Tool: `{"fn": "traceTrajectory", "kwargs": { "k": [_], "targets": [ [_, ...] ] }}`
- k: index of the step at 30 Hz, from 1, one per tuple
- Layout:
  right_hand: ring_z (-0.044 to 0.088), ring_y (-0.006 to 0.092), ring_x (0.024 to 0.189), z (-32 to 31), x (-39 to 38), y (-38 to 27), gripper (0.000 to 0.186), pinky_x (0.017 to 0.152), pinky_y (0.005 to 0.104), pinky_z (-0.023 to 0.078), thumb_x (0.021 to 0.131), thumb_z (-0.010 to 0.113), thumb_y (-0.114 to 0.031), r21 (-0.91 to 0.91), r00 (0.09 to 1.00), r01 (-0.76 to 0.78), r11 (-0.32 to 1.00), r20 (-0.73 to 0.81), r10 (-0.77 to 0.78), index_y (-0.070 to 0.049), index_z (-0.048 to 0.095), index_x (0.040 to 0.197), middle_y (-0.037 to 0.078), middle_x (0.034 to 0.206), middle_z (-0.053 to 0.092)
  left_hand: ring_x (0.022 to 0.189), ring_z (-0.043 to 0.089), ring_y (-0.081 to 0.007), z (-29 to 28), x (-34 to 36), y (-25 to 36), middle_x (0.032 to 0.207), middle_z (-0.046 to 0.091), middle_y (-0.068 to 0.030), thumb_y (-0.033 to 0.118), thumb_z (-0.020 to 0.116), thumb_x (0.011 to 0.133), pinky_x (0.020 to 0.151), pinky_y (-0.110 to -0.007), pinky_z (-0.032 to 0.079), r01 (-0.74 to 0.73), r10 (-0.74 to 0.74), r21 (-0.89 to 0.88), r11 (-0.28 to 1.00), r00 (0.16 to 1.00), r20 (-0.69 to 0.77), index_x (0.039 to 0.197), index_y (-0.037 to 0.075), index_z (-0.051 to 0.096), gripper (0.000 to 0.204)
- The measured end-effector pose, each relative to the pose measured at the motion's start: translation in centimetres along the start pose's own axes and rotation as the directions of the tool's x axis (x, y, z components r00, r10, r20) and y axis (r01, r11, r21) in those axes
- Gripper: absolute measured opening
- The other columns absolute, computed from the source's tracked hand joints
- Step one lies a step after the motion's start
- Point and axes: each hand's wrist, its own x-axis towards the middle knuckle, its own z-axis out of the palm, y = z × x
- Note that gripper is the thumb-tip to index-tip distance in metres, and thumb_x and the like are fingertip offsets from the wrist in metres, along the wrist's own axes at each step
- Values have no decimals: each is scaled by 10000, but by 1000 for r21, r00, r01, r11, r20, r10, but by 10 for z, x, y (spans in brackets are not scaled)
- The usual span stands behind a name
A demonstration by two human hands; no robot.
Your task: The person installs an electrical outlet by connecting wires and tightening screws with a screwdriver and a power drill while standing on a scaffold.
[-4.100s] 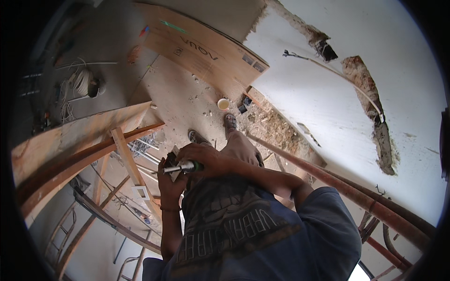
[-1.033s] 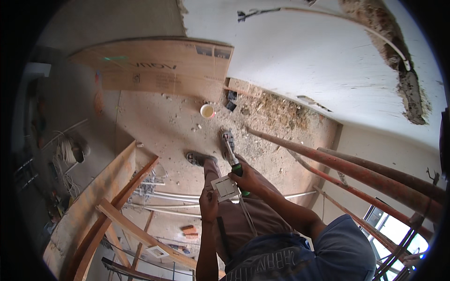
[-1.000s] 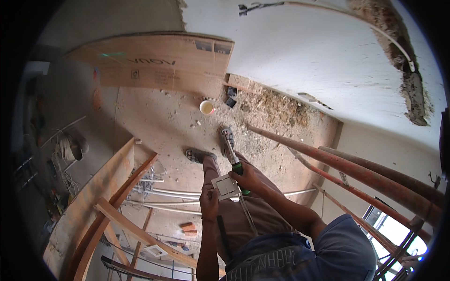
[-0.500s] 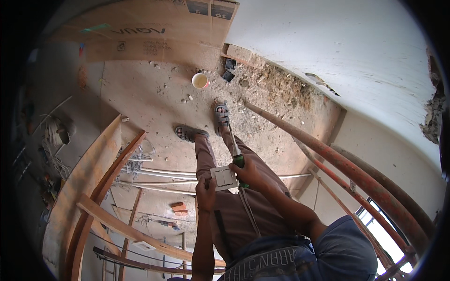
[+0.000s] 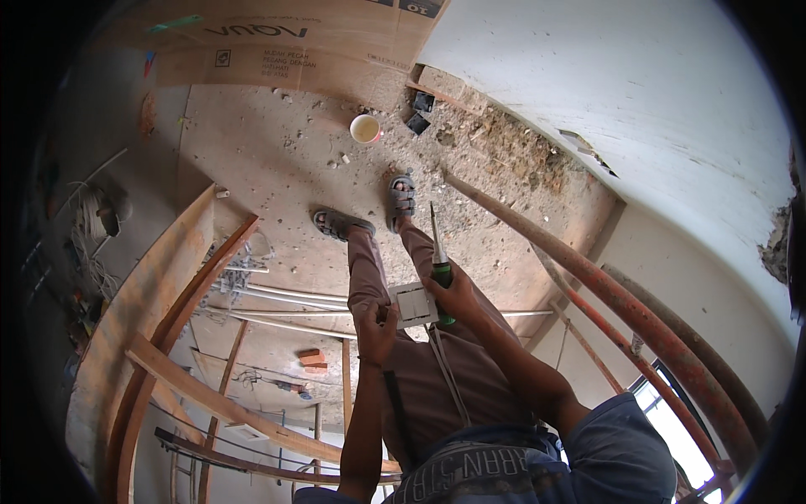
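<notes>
A white square wall switch (image 5: 414, 305) with a raised middle panel is held in front of my lap. My left hand (image 5: 375, 332) is closed at its left edge, thumb and fingers pinched; whether a small part also sits between them is hard to see. Wrapped in my right hand (image 5: 456, 296) is a screwdriver (image 5: 441, 267) with a green and black handle, its long metal shaft pointing away from me. The right thumb also presses on the right side of the switch. Two pale cords (image 5: 447, 375) hang over my trousers below the hands.
A white cup (image 5: 365, 128) and black square boxes (image 5: 417, 124) stand on the rubble-strewn floor beyond my sandalled feet. A large cardboard box (image 5: 285, 50) is at the far left. Rusty scaffold pipes (image 5: 579, 270) run along the right; wooden beams (image 5: 227, 407) and white pipes (image 5: 285, 307) lie left.
The switch and both hands have shifted slightly right and up. The screwdriver shaft now stands clear of my foot, and my left fingers have curled more at the edge of the switch.
</notes>
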Motion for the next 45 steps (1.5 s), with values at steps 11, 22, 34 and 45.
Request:
{"fn": "traceTrajectory", "kwargs": {
  "k": [11,22,34,45],
  "targets": [
    [564,135,678,3,-1,-38,301,636,312,480,806,736,-221,20,999,-47,999,22,47,-6,570,937,53,739,589,674,580,-234,-2,4,14,747,602,-159,200,598,898,633,-363,457,-45,55,115,992,995,-87,975,-15,631,231],
    [556,103,635,8,5,-52,277,573,275,482,833,719,-199,95,988,-136,986,83,128,-5,557,947,31,728,576,586,565,-219,-1,11,6,646,584,-133,221,602,903,584,-369,440,2,5,33,999,975,-221,914,-23,629,246],
    [585,116,623,3,21,-47,300,559,281,496,836,699,-217,-17,993,62,998,98,-60,-2,554,989,51,753,594,602,598,-134,-5,23,11,678,629,-82,192,628,906,567,-295,460,3,-14,-71,997,988,-156,900,2,627,190],
    [620,144,654,8,22,-49,435,553,289,532,848,684,-212,12,984,-52,999,172,49,21,507,1170,80,827,620,618,572,-205,-1,29,-2,696,611,-102,172,596,906,630,-358,457,-99,97,1,995,966,-238,862,-3,610,181]
  ]
}}
